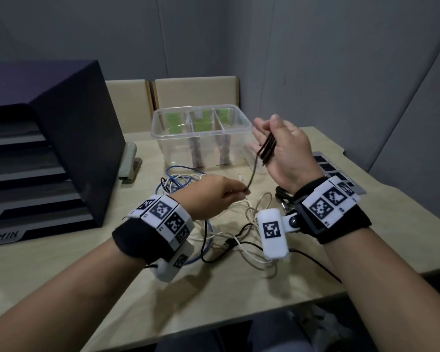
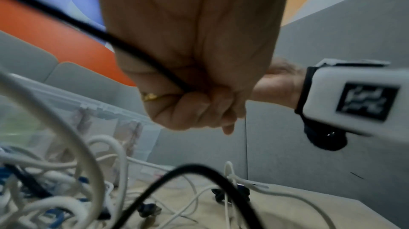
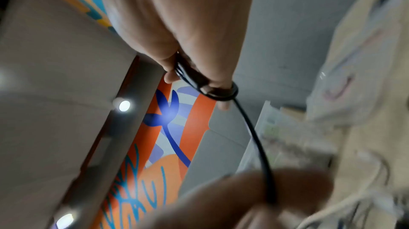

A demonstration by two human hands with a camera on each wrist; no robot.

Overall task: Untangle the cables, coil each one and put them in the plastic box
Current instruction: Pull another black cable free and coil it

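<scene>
your forearms fill the near edge of the head view, wrist rigs on both. landmark is the plastic box [image 1: 201, 134], clear, divided into compartments, no cables visible inside it.

right hand [image 1: 282, 148] is raised just right of the box, palm turned toward it, fingers straight, thumb up. several turns of the black cable [image 1: 267, 148] are already wrapped across the palm; wrist view shows the loops circling the fingers, thumb pressing them down.

left hand [image 1: 214, 194] is lower, in front of the box and nearer you, fingers curled tight, pinching the free run of that same cable. the taut stretch goes from your left hand up and right to the coil, so the long axis runs diagonally, low-left to high-right.

rest of the tangle [image 1: 214, 224] (white, blue, black leads) lies on the desk [image 1: 61, 262] in front of the box, under and between your wrists.

my read: still coiling the first cable. next wrap means left hand feeds the run up to the right. watch for the tail snagging in the tangle.
</scene>
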